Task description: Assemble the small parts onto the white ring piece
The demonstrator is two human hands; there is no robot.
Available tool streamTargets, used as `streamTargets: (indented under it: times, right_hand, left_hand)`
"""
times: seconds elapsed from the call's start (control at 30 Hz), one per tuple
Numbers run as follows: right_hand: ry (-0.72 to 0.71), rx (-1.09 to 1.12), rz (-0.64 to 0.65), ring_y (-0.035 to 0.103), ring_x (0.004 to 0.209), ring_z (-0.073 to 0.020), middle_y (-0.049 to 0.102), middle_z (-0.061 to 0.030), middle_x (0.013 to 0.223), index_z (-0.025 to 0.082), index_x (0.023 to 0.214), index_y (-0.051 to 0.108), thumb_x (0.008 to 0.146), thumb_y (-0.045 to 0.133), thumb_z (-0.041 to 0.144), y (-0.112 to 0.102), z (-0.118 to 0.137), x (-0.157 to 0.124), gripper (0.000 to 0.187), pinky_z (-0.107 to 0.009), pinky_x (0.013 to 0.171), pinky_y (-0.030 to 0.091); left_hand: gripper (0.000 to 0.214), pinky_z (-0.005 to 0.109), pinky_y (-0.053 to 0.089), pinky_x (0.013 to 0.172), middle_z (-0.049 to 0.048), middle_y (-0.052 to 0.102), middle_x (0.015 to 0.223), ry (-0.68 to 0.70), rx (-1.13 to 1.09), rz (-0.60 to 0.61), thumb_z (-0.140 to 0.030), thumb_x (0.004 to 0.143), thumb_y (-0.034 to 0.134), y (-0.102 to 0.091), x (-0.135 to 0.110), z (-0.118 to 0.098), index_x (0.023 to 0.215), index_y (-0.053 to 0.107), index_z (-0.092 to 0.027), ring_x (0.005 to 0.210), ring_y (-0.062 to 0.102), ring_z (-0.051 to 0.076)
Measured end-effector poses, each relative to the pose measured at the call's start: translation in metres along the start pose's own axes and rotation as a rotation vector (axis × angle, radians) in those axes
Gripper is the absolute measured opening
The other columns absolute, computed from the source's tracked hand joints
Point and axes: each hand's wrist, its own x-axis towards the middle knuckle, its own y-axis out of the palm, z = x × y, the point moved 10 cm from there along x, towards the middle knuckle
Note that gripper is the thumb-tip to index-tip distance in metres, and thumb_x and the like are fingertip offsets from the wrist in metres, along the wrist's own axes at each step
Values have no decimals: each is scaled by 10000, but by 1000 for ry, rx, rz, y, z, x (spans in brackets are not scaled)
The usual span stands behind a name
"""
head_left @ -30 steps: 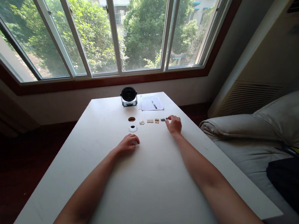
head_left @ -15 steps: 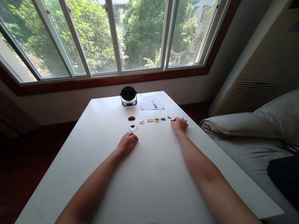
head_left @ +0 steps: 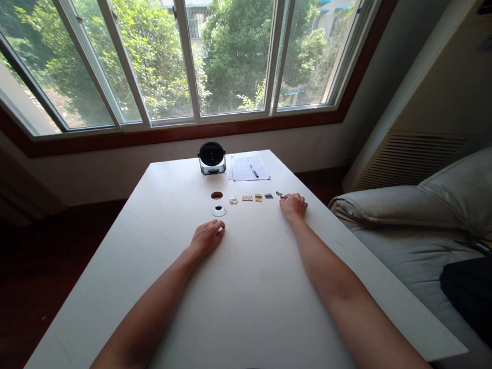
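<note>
My right hand rests on the table with its fingers curled and pinched at the right end of a row of small parts. Its fingertips are at the small dark pieces; what lies between them is too small to make out. To the left along the row lie grey pieces, gold-coloured pieces, copper-coloured pieces and whitish pieces. My left hand lies with curled fingers just below a white ring-shaped cover; whether it holds anything is hidden.
A round hole opens in the white table behind the ring. Farther back stand a small black fan and a paper sheet with a pen on it. A sofa adjoins the table's right side.
My right hand has shifted very slightly to the left at the dark pieces. My left hand has moved only a little, its fingers still curled.
</note>
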Motion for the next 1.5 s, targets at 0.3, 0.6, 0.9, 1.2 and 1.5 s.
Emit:
streamTargets:
  times: [0.3, 0.6, 0.9, 1.2, 1.5]
  right_hand:
    - [-17, 10, -5, 470, 1129, -289, 595, -128, 1188, 216, 1102, 713, 911, 495, 292, -5, 5, -4, 299, -407, 949, 361]
    - [-51, -46, 30, 448, 1179, -290, 553, -141, 1273, 213, 1265, 652, 924, 508, 332, -4, 14, -11, 389, -404, 991, 340]
    - [-44, -19, 19, 451, 1185, -291, 548, -140, 1283, 211, 1267, 650, 932, 495, 315, -10, 16, -12, 384, -402, 995, 339]
    - [-30, -52, 15, 446, 1199, -291, 509, -159, 1319, 202, 1277, 647, 922, 526, 345, -7, 13, -13, 402, -401, 1023, 325]
    - [-28, -57, 24, 447, 1224, -295, 499, -158, 1346, 218, 1317, 623, 925, 530, 357, -3, 12, -11, 426, -407, 1045, 311]
  left_hand:
    - [187, 284, 419, 705, 33, 656, 965, 11, -23, 4, -255, 931, 482, -2, 0, -4, 1017, 648, -259, 796, 608, 181]
    - [228, 281, 439, 713, 25, 642, 976, 29, -106, 13, -201, 875, 510, 0, 1, -8, 1015, 675, -271, 786, 601, 168]
    - [189, 284, 470, 734, 49, 631, 970, 69, -217, -34, -202, 894, 518, 0, 1, -11, 961, 691, -242, 816, 601, 172]
    - [282, 307, 469, 808, 57, 635, 995, 95, -262, -54, -79, 823, 501, -1, 1, -10, 976, 684, -230, 915, 589, 195]
    - [138, 371, 464, 884, 61, 634, 1020, -1, -158, -98, -210, 862, 595, -6, 2, 1, 975, 669, -241, 990, 570, 236]
